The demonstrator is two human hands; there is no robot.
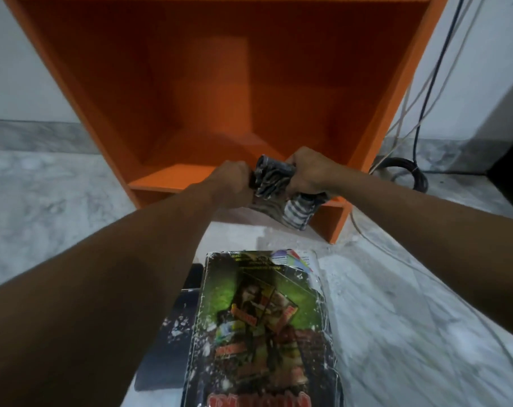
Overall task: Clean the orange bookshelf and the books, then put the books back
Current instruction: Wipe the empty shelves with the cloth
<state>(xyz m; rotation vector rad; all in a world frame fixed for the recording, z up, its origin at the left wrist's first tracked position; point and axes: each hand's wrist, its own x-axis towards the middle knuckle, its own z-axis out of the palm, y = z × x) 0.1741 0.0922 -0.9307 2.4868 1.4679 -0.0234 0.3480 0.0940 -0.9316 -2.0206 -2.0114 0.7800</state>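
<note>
Closest to you, the books point(261, 318) lie stacked on the floor point(44, 207). The top one has a green cover flecked with white bits, and a dark one shows under its left edge. Past them, your left hand point(231, 180) and right hand point(308, 171) are both curled tight around a bunched striped cloth point(271, 177). You hold it between them, just in front of the bottom board of the shelf point(308, 83), and a fold hangs below your right hand. The orange shelf stands on the floor, open toward you, against the wall point(29, 54). To its right, cables point(437, 69) run down to a black coil point(419, 177).
</note>
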